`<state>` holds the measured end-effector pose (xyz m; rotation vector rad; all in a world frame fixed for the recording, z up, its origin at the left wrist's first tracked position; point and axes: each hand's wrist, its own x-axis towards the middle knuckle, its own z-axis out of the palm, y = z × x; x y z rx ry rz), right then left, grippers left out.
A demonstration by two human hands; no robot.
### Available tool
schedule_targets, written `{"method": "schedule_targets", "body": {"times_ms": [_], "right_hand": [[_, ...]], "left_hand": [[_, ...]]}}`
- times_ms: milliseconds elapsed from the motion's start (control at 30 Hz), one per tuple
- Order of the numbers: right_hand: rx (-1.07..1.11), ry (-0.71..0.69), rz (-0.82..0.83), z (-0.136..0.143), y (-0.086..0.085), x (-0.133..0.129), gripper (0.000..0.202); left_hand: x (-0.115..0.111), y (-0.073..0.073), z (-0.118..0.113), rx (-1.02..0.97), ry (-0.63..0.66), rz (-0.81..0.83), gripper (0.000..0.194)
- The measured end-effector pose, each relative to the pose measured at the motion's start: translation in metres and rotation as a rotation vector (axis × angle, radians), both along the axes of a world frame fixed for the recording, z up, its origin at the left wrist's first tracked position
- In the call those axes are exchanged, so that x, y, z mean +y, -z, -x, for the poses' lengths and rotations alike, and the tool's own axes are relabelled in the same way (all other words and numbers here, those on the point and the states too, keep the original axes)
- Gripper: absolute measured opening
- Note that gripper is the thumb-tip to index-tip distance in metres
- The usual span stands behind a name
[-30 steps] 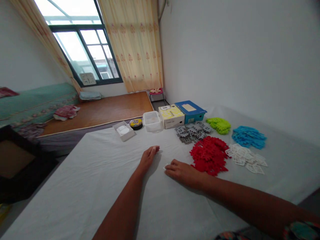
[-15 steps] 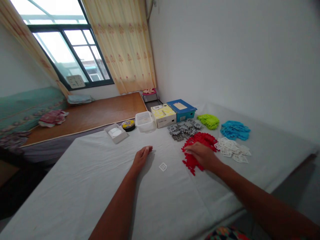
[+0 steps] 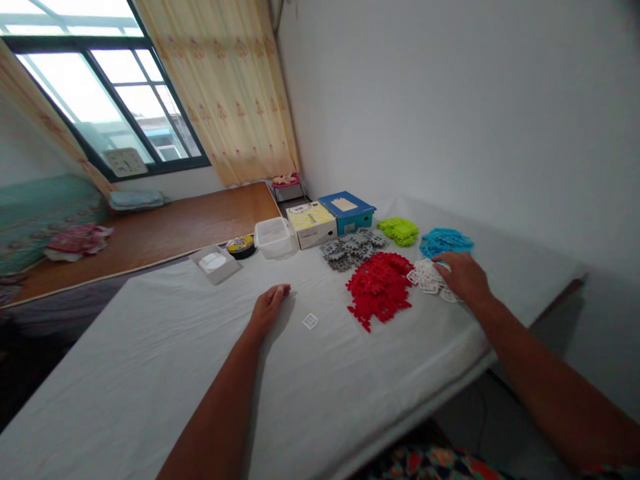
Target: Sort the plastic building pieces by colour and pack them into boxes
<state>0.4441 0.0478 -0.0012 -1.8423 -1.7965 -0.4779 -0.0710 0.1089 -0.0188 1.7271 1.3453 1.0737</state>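
- Right hand (image 3: 465, 275): fingers bent over white pieces (image 3: 426, 275) beside the red pile (image 3: 381, 283); I cannot tell whether they grip one.
- Left hand (image 3: 269, 307): fingers curled, grip hidden, near a lone white piece (image 3: 311, 321) on the cloth (image 3: 165, 347).
- Yellow box (image 3: 313, 227): dark print (image 3: 319, 219), too small to read.
- Blue box (image 3: 357, 221): pale label (image 3: 345, 204), unreadable.

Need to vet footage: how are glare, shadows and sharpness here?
Head view: the window is largely washed out; head view: a soft shadow lies beside the left hand; head view: the white pieces by the right hand look soft, fine detail hard to separate.
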Motion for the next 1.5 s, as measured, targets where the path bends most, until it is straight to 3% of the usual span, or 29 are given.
{"method": "schedule_targets", "body": {"times_ms": [200,667,833,933,1033,1133,1233,1333,1500], "right_hand": [[-0.036,-0.299,0.077,0.022,0.003,0.0,0.026],[-0.02,-0.103,0.106,-0.003,0.021,-0.015,0.027],[0.005,-0.077,0.06,0.0,0.007,-0.022,0.029],[0.071,-0.243,-0.03,0.044,-0.016,-0.023,0.029],[0.124,-0.603,0.022,0.124,-0.032,-0.025,0.026],[0.056,-0.967,0.152,0.213,-0.03,-0.028,0.028],[-0.162,-1.082,0.235,0.275,-0.017,-0.021,0.028],[-0.256,-1.07,0.268,0.299,-0.007,-0.013,0.013],[-0.169,-1.017,0.301,0.294,-0.01,-0.02,0.012]], "left_hand": [[0.003,0.002,0.001,0.034,-0.002,-0.012,0.066],[-0.001,-0.005,-0.001,0.067,0.005,-0.006,0.067],[0.0,-0.004,-0.001,0.063,0.0,-0.015,0.065],[-0.001,-0.004,-0.003,0.062,-0.01,-0.028,0.063],[-0.003,-0.004,-0.005,0.048,-0.004,-0.034,0.062],[-0.005,-0.005,-0.006,0.042,0.003,-0.026,0.062],[-0.006,-0.007,-0.004,0.044,0.002,-0.023,0.064],[-0.005,-0.009,-0.002,0.063,0.003,-0.028,0.065],[-0.006,-0.013,-0.002,0.061,0.003,-0.022,0.063]]}}
